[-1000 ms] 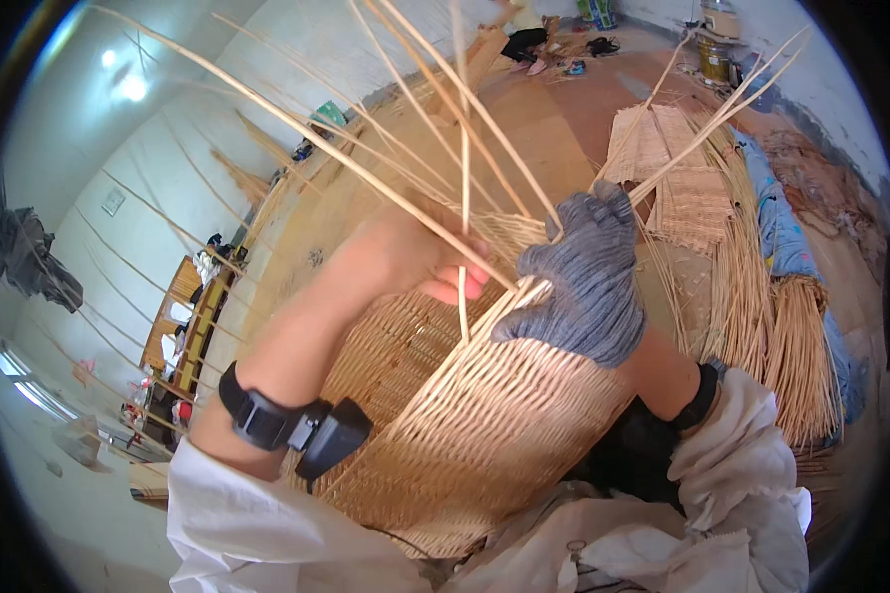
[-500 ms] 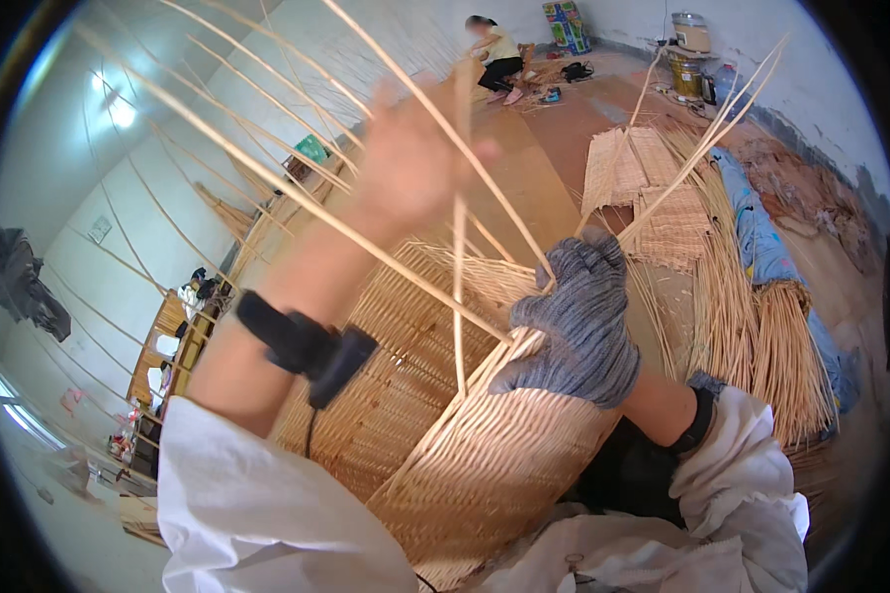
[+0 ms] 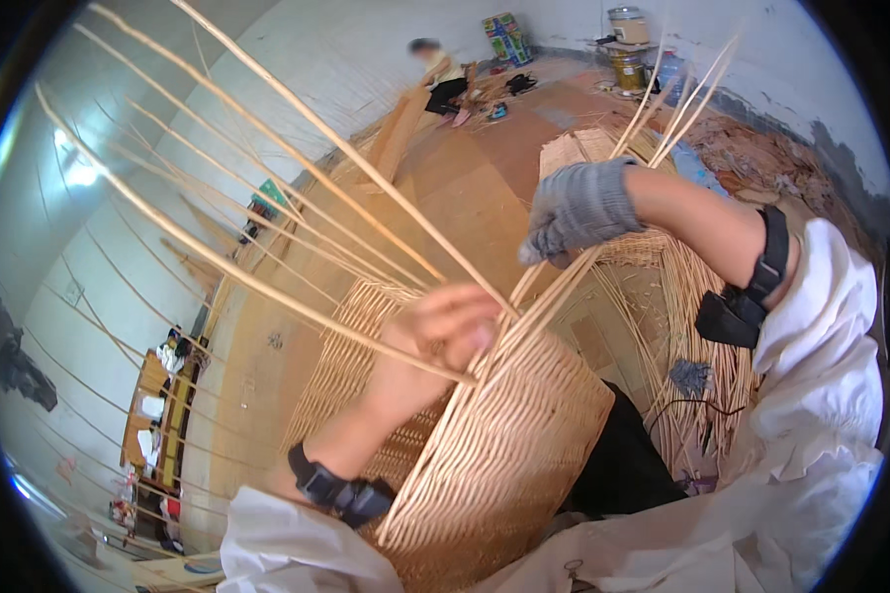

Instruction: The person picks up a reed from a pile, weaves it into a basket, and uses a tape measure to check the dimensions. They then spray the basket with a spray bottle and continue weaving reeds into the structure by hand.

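Note:
A partly woven wicker basket (image 3: 524, 435) rests tilted against my lap, with long pale rods standing up from its rim. My left hand (image 3: 440, 331), bare and slightly blurred, is at the inner side of the rim. Its fingers are bent and closed where the rods cross; what they pinch is hidden. My right hand (image 3: 578, 210), in a grey knitted glove, is above and to the right of the rim. It is closed around several wicker rods (image 3: 554, 287) that run from the rim up to the right. Both wrists wear black straps.
Bundled rods (image 3: 702, 287) and flat woven panels (image 3: 574, 148) lie on the floor to the right. A grey glove (image 3: 690, 376) lies on that bundle. Another person (image 3: 445, 79) sits at the back near a wall. Long upright rods (image 3: 297, 188) fan across the left side.
My left hand has come down from above to the basket's rim. My right hand has lifted off the rim up and outward, with rods in its grip. The view has shifted slightly.

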`<action>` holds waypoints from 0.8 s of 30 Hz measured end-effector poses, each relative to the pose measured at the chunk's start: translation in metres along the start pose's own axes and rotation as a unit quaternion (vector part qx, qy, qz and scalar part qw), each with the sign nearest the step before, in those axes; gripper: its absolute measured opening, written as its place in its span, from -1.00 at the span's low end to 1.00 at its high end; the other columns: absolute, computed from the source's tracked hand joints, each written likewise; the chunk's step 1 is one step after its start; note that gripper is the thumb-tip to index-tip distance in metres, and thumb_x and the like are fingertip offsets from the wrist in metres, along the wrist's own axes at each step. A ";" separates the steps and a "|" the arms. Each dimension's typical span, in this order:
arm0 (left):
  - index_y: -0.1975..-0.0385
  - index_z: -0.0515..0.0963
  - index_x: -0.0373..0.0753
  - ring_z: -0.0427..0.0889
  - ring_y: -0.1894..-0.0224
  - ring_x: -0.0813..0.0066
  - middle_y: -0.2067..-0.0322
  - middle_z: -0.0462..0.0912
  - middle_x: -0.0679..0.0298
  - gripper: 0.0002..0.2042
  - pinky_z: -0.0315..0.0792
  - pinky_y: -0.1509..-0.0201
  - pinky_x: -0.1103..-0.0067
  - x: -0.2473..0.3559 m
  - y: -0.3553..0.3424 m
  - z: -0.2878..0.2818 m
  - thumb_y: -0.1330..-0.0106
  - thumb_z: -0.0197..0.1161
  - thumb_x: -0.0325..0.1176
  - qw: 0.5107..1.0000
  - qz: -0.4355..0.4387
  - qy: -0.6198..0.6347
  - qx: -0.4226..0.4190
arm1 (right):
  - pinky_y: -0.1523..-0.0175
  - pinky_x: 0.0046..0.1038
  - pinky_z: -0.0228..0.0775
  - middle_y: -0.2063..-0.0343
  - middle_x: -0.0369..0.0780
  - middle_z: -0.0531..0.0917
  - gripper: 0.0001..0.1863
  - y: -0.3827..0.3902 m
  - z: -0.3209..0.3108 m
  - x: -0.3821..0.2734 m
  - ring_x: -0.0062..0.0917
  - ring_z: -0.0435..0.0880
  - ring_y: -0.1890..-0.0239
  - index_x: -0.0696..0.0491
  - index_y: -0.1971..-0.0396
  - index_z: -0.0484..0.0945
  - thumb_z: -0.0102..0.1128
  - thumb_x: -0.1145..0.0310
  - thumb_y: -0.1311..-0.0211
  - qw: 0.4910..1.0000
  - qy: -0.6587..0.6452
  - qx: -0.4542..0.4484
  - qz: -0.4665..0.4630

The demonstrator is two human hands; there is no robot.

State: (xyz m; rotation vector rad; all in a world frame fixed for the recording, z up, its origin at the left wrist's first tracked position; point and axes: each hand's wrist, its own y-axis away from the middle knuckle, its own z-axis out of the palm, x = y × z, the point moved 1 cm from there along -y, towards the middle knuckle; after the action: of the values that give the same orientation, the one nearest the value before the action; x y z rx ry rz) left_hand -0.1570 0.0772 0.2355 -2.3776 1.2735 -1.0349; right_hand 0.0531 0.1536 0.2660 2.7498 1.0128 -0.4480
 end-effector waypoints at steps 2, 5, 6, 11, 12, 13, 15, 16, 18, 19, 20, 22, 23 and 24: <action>0.20 0.46 -0.38 0.46 0.12 0.34 0.13 0.44 0.09 -0.76 0.35 0.07 0.60 -0.003 0.013 0.007 -0.13 0.10 -0.46 0.994 -0.086 0.058 -0.040 | 0.39 -0.43 0.27 0.66 -0.20 0.55 -0.58 -0.007 0.005 0.001 -0.46 0.48 0.58 0.07 0.59 0.58 0.02 -0.02 -0.03 0.997 0.003 -0.077 0.031; 0.12 0.40 -0.39 0.41 0.04 0.33 0.06 0.40 0.07 -0.71 0.28 -0.01 0.59 -0.013 0.013 0.011 -0.18 0.06 -0.42 0.992 -0.082 0.086 -0.038 | 0.39 -0.43 0.28 0.66 -0.21 0.55 -0.57 -0.017 0.007 0.000 -0.46 0.48 0.58 0.08 0.60 0.57 0.01 -0.02 -0.05 0.994 -0.034 -0.103 0.031; 0.12 0.40 -0.39 0.41 0.04 0.33 0.06 0.40 0.07 -0.71 0.28 -0.01 0.59 -0.016 0.010 0.012 -0.18 0.06 -0.42 0.993 -0.073 0.089 -0.038 | 0.39 -0.44 0.28 0.66 -0.21 0.55 -0.57 -0.018 0.006 0.000 -0.46 0.48 0.58 0.08 0.60 0.57 0.00 -0.02 -0.05 0.992 -0.043 -0.113 0.031; 0.03 0.33 -0.32 0.32 -0.05 0.30 0.00 0.34 0.09 -0.67 0.17 -0.11 0.55 -0.016 -0.001 0.005 -0.24 -0.04 -0.32 0.991 -0.042 0.102 -0.078 | 0.32 -0.42 0.31 0.59 -0.25 0.50 -0.67 0.005 0.011 -0.005 -0.46 0.49 0.39 0.06 0.47 0.54 0.09 0.07 0.04 0.957 0.121 0.230 -0.132; 0.04 0.34 -0.31 0.32 -0.05 0.31 -0.01 0.34 0.11 -0.68 0.17 -0.11 0.56 -0.015 -0.002 0.003 -0.25 -0.05 -0.32 0.989 -0.060 0.088 -0.098 | 0.32 -0.42 0.31 0.59 -0.25 0.50 -0.67 0.013 0.017 -0.003 -0.46 0.49 0.39 0.06 0.47 0.54 0.09 0.07 0.04 0.944 0.128 0.258 -0.160; 0.05 0.35 -0.32 0.32 -0.05 0.32 -0.02 0.33 0.13 -0.69 0.17 -0.11 0.56 -0.014 -0.003 0.001 -0.25 -0.05 -0.32 0.989 -0.069 0.086 -0.099 | 0.29 -0.41 0.32 0.55 -0.27 0.49 -0.71 0.030 0.026 -0.001 -0.46 0.48 0.36 0.03 0.45 0.53 0.08 0.13 0.07 0.907 0.162 0.323 -0.214; 0.06 0.36 -0.32 0.32 -0.05 0.33 -0.02 0.33 0.13 -0.69 0.18 -0.11 0.56 -0.012 -0.004 0.000 -0.24 -0.04 -0.32 0.989 -0.072 0.096 -0.088 | 0.26 -0.39 0.32 0.51 -0.29 0.47 -0.75 0.045 0.043 0.003 -0.45 0.47 0.33 0.01 0.42 0.51 0.07 0.19 0.10 0.861 0.203 0.379 -0.270; 0.08 0.37 -0.32 0.32 -0.05 0.33 -0.02 0.33 0.13 -0.70 0.18 -0.11 0.56 -0.012 -0.004 0.000 -0.24 -0.03 -0.32 0.987 -0.087 0.091 -0.102 | 0.24 -0.38 0.33 0.49 -0.29 0.48 -0.78 0.045 0.053 0.002 -0.44 0.47 0.34 -0.01 0.44 0.51 0.06 0.24 0.13 0.845 0.267 0.381 -0.263; 0.08 0.38 -0.32 0.33 -0.05 0.33 -0.01 0.34 0.12 -0.70 0.19 -0.10 0.57 -0.011 -0.005 0.002 -0.23 -0.02 -0.32 0.986 -0.086 0.103 -0.094 | 0.22 -0.37 0.33 0.47 -0.30 0.48 -0.81 0.047 0.062 0.003 -0.43 0.47 0.36 -0.03 0.45 0.51 0.06 0.30 0.15 0.827 0.324 0.385 -0.249; 0.09 0.39 -0.32 0.33 -0.04 0.34 -0.01 0.34 0.12 -0.70 0.20 -0.09 0.57 -0.011 -0.005 0.003 -0.23 -0.01 -0.32 0.986 -0.097 0.098 -0.097 | 0.23 -0.36 0.34 0.47 -0.30 0.48 -0.80 0.051 0.065 0.001 -0.43 0.47 0.35 -0.04 0.45 0.51 0.05 0.32 0.18 0.817 0.334 0.397 -0.251; 0.09 0.39 -0.32 0.33 -0.04 0.34 -0.01 0.34 0.12 -0.70 0.20 -0.09 0.57 -0.011 -0.005 0.005 -0.23 -0.01 -0.32 0.987 -0.084 0.108 -0.089 | 0.23 -0.35 0.34 0.47 -0.31 0.48 -0.79 0.050 0.063 -0.002 -0.43 0.47 0.34 -0.05 0.44 0.51 0.04 0.35 0.21 0.817 0.351 0.387 -0.242; 0.09 0.40 -0.32 0.33 -0.04 0.34 0.03 0.38 0.10 -0.70 0.19 -0.10 0.55 -0.009 -0.003 0.003 -0.22 0.00 -0.32 0.986 -0.106 0.082 -0.099 | 0.24 -0.38 0.35 0.46 -0.30 0.48 -0.80 0.057 0.051 -0.010 -0.44 0.48 0.35 -0.04 0.45 0.51 0.05 0.34 0.21 0.813 0.352 0.393 -0.247; 0.10 0.41 -0.29 0.47 0.18 0.47 0.21 0.51 0.15 -0.67 0.32 0.09 0.63 -0.008 -0.002 0.004 -0.15 0.11 -0.33 0.986 -0.119 0.071 -0.088 | 0.26 -0.41 0.35 0.45 -0.29 0.49 -0.80 0.060 0.041 -0.015 -0.45 0.48 0.35 -0.02 0.46 0.50 0.06 0.34 0.21 0.817 0.362 0.379 -0.242; 0.10 0.41 -0.29 0.47 0.18 0.47 0.21 0.51 0.15 -0.67 0.32 0.09 0.63 -0.007 -0.002 0.002 -0.15 0.11 -0.33 0.984 -0.136 0.090 -0.073 | 0.26 -0.41 0.35 0.45 -0.29 0.49 -0.80 0.061 0.029 -0.018 -0.45 0.48 0.35 -0.02 0.46 0.50 0.06 0.34 0.21 0.814 0.366 0.380 -0.243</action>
State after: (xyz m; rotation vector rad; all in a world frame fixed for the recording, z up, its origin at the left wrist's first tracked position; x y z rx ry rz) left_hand -0.1567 0.0838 0.2319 -2.6781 1.1369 -1.3032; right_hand 0.0743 0.0891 0.2486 3.4209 2.1533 0.2931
